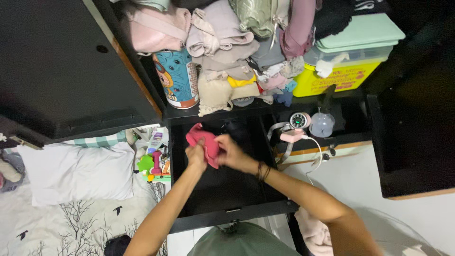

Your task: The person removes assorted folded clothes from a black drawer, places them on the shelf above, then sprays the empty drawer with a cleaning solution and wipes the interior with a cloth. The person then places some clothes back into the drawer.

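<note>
Above the open black drawer (222, 189), your left hand (196, 156) and right hand (231, 152) both pinch the pink cloth (204, 141), forearms stretched forward; the shelf edge (213, 113) sits just beyond.

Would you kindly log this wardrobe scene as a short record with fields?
Left hand: grips the pink cloth
Right hand: grips the same cloth, bracelets at the wrist
Under the hands: open black drawer
Shelf above: folded clothes, cartoon tin, yellow box
Left of drawer: white pillow, toys
</note>
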